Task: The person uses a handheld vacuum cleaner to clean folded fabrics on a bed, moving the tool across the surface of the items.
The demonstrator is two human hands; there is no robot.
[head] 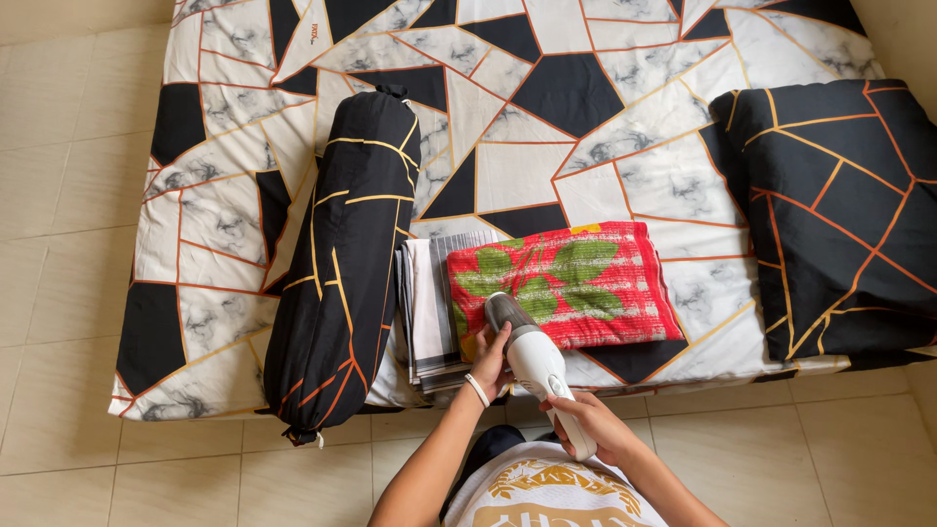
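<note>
My right hand [590,426] grips the handle of a white hand-held steamer [535,363], whose grey head rests on a folded red cloth with green leaves [576,283]. My left hand [491,356] touches the steamer's left side at the near edge of that cloth. The red cloth lies on a mattress [605,166] covered with a black, white and marbled geometric sheet.
A folded grey-and-white striped cloth [429,312] lies left of the red one. A long black bolster [346,263] with orange lines lies further left, and a matching black pillow [835,215] at the right. Beige floor tiles [68,244] surround the mattress.
</note>
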